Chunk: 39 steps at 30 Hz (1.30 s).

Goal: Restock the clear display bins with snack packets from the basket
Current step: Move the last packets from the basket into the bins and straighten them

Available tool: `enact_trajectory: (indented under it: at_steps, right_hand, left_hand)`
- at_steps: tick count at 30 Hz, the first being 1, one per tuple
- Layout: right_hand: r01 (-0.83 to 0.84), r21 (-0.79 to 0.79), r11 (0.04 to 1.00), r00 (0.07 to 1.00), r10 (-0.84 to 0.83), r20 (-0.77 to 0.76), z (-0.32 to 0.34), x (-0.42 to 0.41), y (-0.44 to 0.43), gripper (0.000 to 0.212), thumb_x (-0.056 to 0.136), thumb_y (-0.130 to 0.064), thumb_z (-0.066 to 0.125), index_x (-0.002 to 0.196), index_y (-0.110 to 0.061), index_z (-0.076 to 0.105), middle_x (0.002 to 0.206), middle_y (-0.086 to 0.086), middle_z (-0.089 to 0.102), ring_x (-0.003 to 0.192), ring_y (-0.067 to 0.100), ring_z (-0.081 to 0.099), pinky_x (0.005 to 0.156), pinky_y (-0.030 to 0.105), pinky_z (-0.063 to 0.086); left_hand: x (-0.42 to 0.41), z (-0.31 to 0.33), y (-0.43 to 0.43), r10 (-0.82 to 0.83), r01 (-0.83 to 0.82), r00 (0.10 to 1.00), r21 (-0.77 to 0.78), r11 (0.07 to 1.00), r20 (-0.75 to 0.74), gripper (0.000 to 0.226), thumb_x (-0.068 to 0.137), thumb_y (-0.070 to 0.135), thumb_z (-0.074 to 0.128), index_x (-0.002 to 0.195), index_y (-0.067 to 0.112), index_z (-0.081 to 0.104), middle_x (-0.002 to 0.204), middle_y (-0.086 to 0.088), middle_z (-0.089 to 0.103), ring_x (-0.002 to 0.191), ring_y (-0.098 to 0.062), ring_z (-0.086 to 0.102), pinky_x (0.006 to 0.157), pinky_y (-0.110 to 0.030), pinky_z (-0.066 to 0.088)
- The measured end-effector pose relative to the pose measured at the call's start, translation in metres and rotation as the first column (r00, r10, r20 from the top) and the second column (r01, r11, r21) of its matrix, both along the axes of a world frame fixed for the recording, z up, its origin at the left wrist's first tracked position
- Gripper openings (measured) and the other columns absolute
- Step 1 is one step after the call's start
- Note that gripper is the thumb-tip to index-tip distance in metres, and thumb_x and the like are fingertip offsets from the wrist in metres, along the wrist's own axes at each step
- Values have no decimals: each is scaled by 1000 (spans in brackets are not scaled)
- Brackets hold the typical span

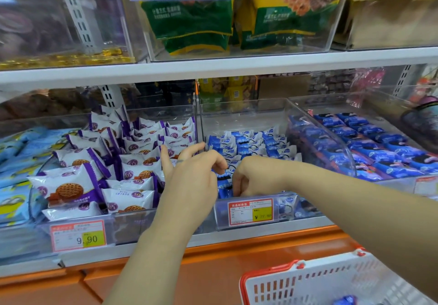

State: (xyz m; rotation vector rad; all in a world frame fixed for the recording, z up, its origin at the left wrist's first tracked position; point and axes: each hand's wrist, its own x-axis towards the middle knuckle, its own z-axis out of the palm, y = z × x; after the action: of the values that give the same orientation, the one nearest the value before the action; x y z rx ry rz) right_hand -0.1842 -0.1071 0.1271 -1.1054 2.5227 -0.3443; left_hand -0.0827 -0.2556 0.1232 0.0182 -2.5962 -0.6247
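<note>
Packets: small blue-and-white packets [251, 143] are lying in rows in the middle clear bin [267, 112], at the centre of the frame, covering its floor from back to front.
Right hand: the right hand [253, 176] is hovering over the bin's front edge, its forearm crossing the frame from the lower right. Its fingers are curling tightly round a few of the blue-and-white packets at the front, with the thumb pressing against them.
Left hand: the left hand [189, 174] is sitting just left of the right hand, its forearm rising from the bottom centre. Thumb and forefinger are spreading wide and upward while the other fingers are bending down onto the same packets. I cannot tell whether they are pinching one.
Basket: a white basket [308, 278] with a red rim is sitting in the lower right corner, below the right forearm, with one blue packet [346, 301] showing at the frame's bottom edge.
Price tag: a red-bordered price tag [250, 212] is hanging on the middle bin's front, just below the right hand.
Left neighbour: purple-and-white biscuit packets [132, 162] are crowding the bin to the left, just beside the left thumb.
Right neighbour: darker blue packets [379, 143] are filling the bin to the right.
Upper shelf: green and yellow bags [189, 24] are standing in a clear bin at the top centre.
Base: an orange ledge [213, 269] is running beneath the bins.
</note>
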Motion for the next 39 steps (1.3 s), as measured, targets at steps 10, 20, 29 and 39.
enact_trajectory:
  at_steps: [10,20,29,39]
  right_hand:
    - [150,5,989,979,-150,141,14,19,43,54,101,-55,29,131,-23,62,129,-10,62,118,3,54,105,21,35]
    - [111,126,986,992,-117,41,-3,21,29,66,97,-59,19,121,-13,60,128,14,58,117,29,53,104,48,40]
    - [-20,-462,887,932,-151,-330,12,99,120,22,95,-26,59,113,-22,72,103,-19,60,101,-3,51,87,3,33]
    - [423,-148,894,903,-430,-15,-179,156,241,27,96,-32,53,122,-30,61,91,-11,66,85,12,60,82,38,52]
  left_hand:
    - [-2,1,2,21,-21,1000,-16,1000,1,42,89,-2,42,94,37,59,95,20,65,137,-2,31,119,-52,-12]
    - [-4,1,4,42,-41,999,-35,999,8,43,90,-3,41,97,33,63,94,19,65,138,-4,31,119,-51,-12]
    - [22,8,33,-85,60,981,-146,987,-172,31,86,2,44,96,23,65,99,8,62,120,-21,53,119,-58,7]
    - [62,-121,162,-458,647,747,-369,668,481,29,95,18,48,118,29,59,122,7,63,107,-22,59,87,-34,43]
